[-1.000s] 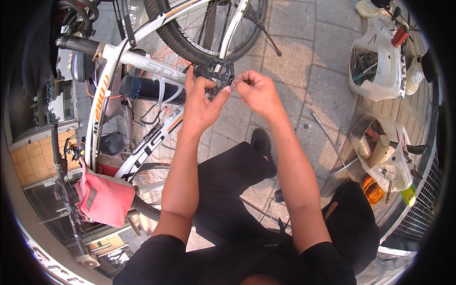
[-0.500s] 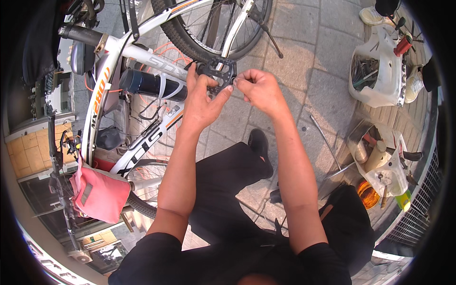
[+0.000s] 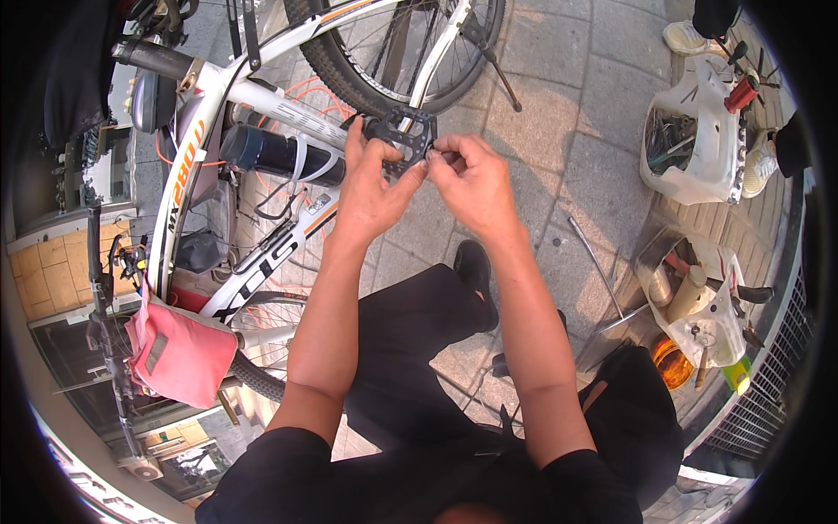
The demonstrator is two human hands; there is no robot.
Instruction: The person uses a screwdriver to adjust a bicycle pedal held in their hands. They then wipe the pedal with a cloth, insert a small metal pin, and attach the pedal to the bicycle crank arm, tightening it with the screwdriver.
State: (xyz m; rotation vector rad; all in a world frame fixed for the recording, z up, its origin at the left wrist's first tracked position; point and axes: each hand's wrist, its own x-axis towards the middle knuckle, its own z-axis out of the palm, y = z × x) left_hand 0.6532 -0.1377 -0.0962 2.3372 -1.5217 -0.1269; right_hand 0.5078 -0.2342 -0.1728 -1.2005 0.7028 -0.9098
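A black bicycle pedal (image 3: pixel 408 140) sits at the crank of a white bicycle (image 3: pixel 279 109) with orange and black markings. My left hand (image 3: pixel 371 183) grips the pedal from the near side, its thumb and fingers around the frame of it. At the pedal's outer end, my right hand (image 3: pixel 471 179) is closed in a pinch. Whatever lies between those fingertips is too small to make out. Just left of my left hand, a dark bottle (image 3: pixel 279 155) rests in a white cage on the bicycle frame.
A cut white plastic container (image 3: pixel 698 166) with tools stands at the far right, near another person's shoes (image 3: pixel 759 166). Nearer is a second white container (image 3: pixel 720 327) with bottles and tools, beside an orange bowl (image 3: pixel 672 362). A long metal bar (image 3: pixel 596 266) lies on the paving. A pink bag (image 3: pixel 183 354) hangs at left.
My right hand has turned slightly at the pedal's outer end, its fingers shifting in the pinch. The left hand keeps its hold on the pedal.
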